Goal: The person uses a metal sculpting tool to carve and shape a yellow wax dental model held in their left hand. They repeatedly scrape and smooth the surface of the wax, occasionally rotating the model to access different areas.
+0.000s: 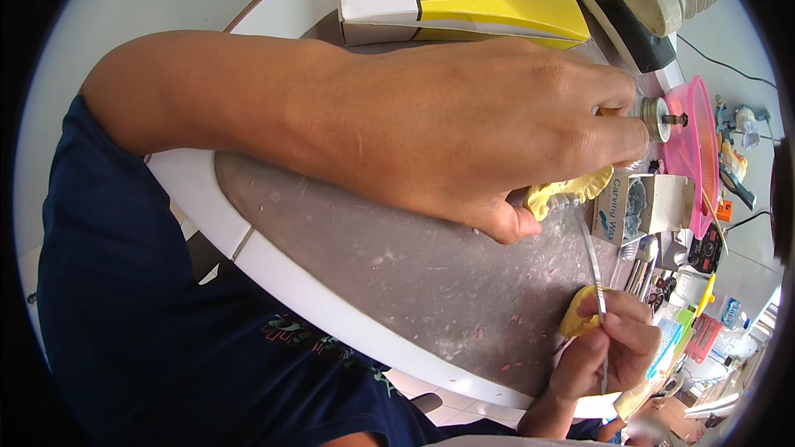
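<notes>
My left hand [505, 128] reaches across from the left, back up, fingers curled round the neck of a glass spirit lamp with a metal cap [656, 120]. Most of the lamp's glass is hidden under the fingers. Just below them lies a yellow dental cast [542, 197] with a row of pale teeth, my left thumb close against its edge. At the lower right, my right hand [609, 343] pinches a thin metal carving instrument [593, 257], its far end near the cast's teeth. A second yellow plaster piece [577, 312] sits behind the right fingers; whether they grip it is hidden.
A white and yellow carton [455, 0] stands beyond my left hand. Right of the cast are a small opened box [609, 209], a pink plastic basket [700, 157] and several tools [642, 269]. A white rim [306, 281] edges the grey worktop [397, 257], which carries scattered crumbs.
</notes>
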`<state>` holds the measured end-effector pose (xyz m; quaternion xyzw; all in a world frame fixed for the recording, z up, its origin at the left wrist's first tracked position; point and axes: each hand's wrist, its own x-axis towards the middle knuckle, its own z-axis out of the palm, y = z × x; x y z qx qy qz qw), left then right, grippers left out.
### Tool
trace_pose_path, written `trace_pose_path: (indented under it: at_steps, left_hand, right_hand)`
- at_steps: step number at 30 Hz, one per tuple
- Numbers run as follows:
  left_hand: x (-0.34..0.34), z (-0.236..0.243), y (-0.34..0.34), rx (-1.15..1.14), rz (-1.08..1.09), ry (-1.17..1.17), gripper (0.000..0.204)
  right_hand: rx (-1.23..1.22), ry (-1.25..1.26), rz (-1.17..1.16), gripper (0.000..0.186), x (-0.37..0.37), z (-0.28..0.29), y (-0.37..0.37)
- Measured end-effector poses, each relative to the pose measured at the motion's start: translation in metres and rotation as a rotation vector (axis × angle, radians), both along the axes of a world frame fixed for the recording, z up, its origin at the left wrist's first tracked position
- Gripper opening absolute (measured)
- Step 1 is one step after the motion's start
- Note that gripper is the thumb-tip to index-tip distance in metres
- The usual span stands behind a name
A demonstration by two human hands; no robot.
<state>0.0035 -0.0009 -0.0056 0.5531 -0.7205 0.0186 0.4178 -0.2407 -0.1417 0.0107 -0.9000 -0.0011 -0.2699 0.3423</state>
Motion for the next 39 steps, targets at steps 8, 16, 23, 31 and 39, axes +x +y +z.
trace_pose_path:
  at_steps: [8, 16, 23, 31, 39]
  left_hand:
    - [0.001, 0.006, 0.003, 0.035, -0.031, -0.045, 0.057]
    - [-0.006, 0.005, 0.009, 0.079, 0.013, -0.002, 0.055]
    - [-0.007, 0.002, 0.006, -0.050, 0.081, -0.074, 0.038]
    - [-0.005, -0.002, 0.011, -0.047, 0.136, -0.111, 0.041]
    - [-0.005, 0.014, 0.013, 0.157, 0.163, -0.102, 0.045]
  right_hand:
    - [0.063, -0.256, -0.348, 0.024, 0.002, 0.013, -0.004]
    - [0.351, -0.280, -0.373, 0.016, 0.039, 0.017, -0.020]
    - [0.396, -0.281, -0.344, 0.015, 0.049, 0.030, -0.018]
    - [0.373, -0.275, -0.338, 0.017, 0.051, 0.025, -0.019]
    - [0.368, -0.182, -0.418, 0.015, 0.012, 0.031, -0.024]
